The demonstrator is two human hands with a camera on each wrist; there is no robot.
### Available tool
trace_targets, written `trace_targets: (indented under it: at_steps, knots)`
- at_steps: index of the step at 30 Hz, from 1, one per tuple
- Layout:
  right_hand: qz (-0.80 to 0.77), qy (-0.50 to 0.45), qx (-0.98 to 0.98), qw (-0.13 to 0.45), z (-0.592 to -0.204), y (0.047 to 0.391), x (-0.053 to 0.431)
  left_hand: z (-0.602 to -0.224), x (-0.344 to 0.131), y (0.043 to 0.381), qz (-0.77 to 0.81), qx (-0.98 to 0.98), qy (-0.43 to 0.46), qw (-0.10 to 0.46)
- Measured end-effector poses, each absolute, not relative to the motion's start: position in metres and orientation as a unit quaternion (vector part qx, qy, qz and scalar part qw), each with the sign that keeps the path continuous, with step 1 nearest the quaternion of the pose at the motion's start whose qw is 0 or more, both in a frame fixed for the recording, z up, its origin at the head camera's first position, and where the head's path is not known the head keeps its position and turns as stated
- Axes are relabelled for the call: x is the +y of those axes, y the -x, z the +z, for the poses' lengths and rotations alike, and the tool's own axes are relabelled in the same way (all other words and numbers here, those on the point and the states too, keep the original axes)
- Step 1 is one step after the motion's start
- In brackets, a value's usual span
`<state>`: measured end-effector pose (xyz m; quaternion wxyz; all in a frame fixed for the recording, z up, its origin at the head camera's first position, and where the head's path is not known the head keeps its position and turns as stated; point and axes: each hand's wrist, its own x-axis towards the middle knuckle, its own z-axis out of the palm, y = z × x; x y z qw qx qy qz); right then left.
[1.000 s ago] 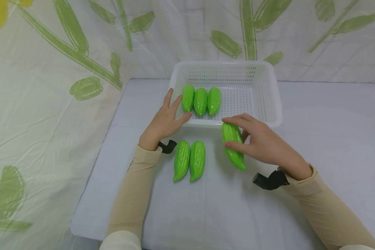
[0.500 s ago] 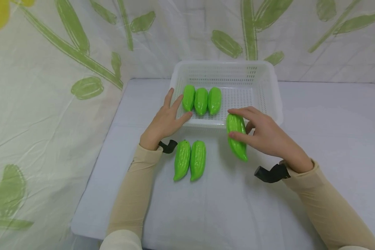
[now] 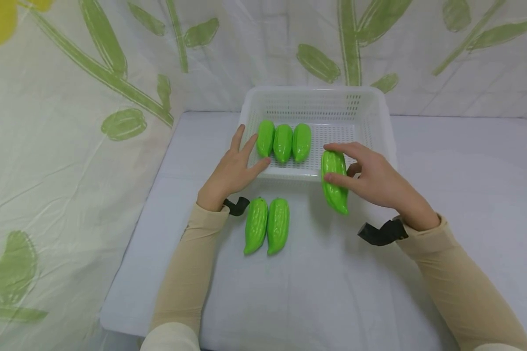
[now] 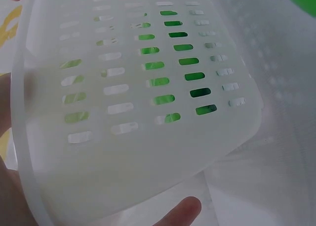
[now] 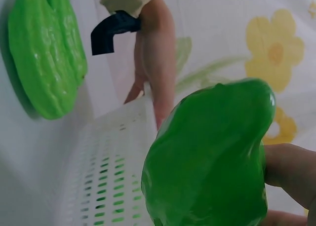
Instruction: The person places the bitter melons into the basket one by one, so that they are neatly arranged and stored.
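Note:
My right hand (image 3: 375,178) grips a bright green bitter melon (image 3: 334,183) between thumb and fingers, its upper end over the front rim of the white basket (image 3: 285,173). The right wrist view shows this held melon (image 5: 212,157) up close. My left hand (image 3: 230,173) rests at the basket's front left corner, fingers spread. In the left wrist view, one fingertip (image 4: 186,210) shows below the perforated basket wall (image 4: 118,157). Three bitter melons (image 3: 283,143) lie side by side in the basket's left half. Two more bitter melons (image 3: 267,226) lie together on the table before it.
The basket stands at the back of the white-covered table (image 3: 325,287), close to a white curtain (image 3: 254,44) printed with green leaves. More of this printed cloth hangs on the left. Black wrist mounts (image 3: 382,233) stick out at both cuffs.
My right hand has moved forward and slightly right with the bitter melon, from in front of the basket to over its front rim. The left hand has stayed at the corner.

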<state>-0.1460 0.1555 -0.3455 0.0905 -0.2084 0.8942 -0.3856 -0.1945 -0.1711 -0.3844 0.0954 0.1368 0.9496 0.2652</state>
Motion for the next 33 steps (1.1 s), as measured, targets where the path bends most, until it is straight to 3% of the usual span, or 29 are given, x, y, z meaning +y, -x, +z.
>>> trace_targets:
  at_steps: [33]
  knots:
    - [-0.377,0.179,0.901,0.121,-0.336,0.188,0.155,-0.385,-0.171,0.195,0.267,0.950,-0.132,0.096]
